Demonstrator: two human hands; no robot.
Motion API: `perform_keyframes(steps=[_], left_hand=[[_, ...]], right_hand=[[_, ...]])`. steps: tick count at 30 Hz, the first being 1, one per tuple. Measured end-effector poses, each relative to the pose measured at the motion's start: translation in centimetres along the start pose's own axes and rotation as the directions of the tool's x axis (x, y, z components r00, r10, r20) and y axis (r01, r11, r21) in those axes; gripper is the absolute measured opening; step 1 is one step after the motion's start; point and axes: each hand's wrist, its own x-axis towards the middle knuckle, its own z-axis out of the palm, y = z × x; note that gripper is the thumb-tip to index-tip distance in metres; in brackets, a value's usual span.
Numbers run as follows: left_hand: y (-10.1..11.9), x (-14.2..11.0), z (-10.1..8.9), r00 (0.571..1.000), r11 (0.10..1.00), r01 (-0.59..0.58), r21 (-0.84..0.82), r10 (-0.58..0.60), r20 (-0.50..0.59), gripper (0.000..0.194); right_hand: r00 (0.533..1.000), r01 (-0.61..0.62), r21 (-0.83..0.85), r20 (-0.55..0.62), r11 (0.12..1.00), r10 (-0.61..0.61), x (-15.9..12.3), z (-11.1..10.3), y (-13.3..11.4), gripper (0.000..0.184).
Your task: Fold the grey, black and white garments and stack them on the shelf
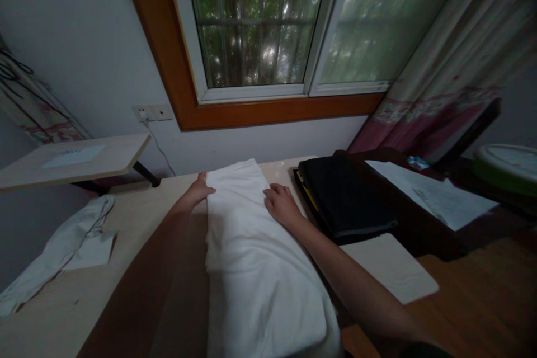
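A long folded white cloth (255, 268) stretches from the near edge of the view toward the far side of the table, smooth at its far end and creased nearer to me. Whether it is a garment I cannot tell. At its far left corner my left hand (200, 190) is closed on the edge, thumb on top and the other fingers partly hidden. My right hand (282, 204) holds the right edge a little nearer to me, its fingers bent against the fabric.
Left of the cloth, a crumpled pale cloth (71, 246) lies on the pale table (138, 224) below a small raised board (84, 159). A black folder-like case (346, 196), a cream pad (390, 265) and a paper sheet (432, 193) lie to the right. A window (260, 22) is ahead.
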Motion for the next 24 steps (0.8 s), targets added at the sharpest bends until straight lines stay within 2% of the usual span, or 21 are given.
perform_keyframes(steps=[3,8,10,14,17,21,24], left_hand=[[-0.4,0.1,0.3,0.997,0.999,-0.039,-0.028,0.036,-0.074,0.086],[-0.8,0.2,0.5,0.979,0.99,-0.084,-0.117,0.06,-0.195,0.053],[-0.6,0.3,0.7,0.974,0.976,-0.112,-0.185,0.071,-0.214,0.046],[-0.1,0.6,1.4,0.97,0.92,-0.159,-0.357,0.079,-0.228,0.05],[-0.1,0.9,1.8,0.973,0.876,-0.154,-0.458,0.054,-0.223,0.054],[-0.5,1.0,2.3,0.982,0.866,-0.104,-0.488,0.013,-0.187,0.067],[-0.7,1.1,2.7,0.983,0.886,-0.115,-0.449,0.038,-0.177,0.078]], right_hand=[[1.0,-0.022,-0.025,-0.01,0.999,0.021,-0.5,0.4,0.3,0.034],[1.0,-0.017,-0.028,-0.013,0.999,0.017,-0.7,0.4,-0.1,0.035],[1.0,-0.026,-0.026,-0.009,0.999,0.026,-0.7,0.3,-0.2,0.035],[0.999,-0.034,-0.026,0.004,0.999,0.034,-0.7,0.2,-0.1,0.035],[0.999,-0.033,-0.035,0.005,0.999,0.033,-0.8,0.2,0.0,0.036],[0.998,-0.054,-0.074,-0.017,0.996,0.053,-0.8,0.3,-0.1,0.037],[0.996,-0.084,-0.121,-0.044,0.989,0.079,-0.8,0.3,-0.2,0.037]])
